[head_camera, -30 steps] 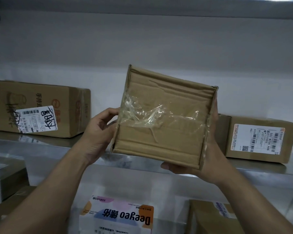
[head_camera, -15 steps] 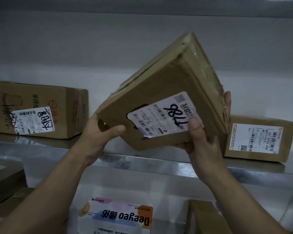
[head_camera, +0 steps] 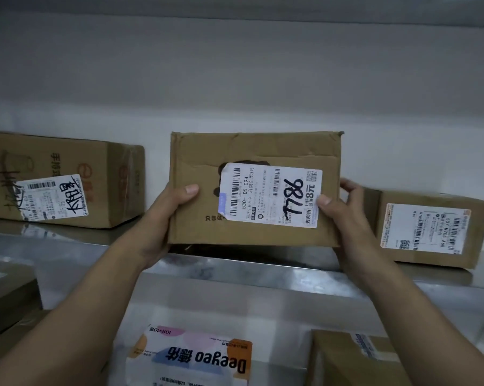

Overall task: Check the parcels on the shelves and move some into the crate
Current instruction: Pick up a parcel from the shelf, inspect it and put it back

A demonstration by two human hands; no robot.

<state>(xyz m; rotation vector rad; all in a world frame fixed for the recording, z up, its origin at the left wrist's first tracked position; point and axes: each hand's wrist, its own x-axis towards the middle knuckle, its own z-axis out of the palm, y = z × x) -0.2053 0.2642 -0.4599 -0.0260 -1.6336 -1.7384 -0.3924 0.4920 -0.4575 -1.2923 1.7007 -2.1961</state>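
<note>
Head view: parcel [head_camera: 199, 190] level, long axis left-right, label facing camera; left hand [head_camera: 162, 218], right hand [head_camera: 346, 215] grip ends.

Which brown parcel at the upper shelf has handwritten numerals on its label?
The middle parcel: 7786 in marker. The left parcel has handwritten characters; the right parcel only print.

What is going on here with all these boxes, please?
A person holds a cardboard parcel with both hands, the left hand and right hand gripping its sides. Its label, marked 7786, faces the camera. A larger box and a smaller box sit on the metal shelf either side. No crate is visible.
</note>
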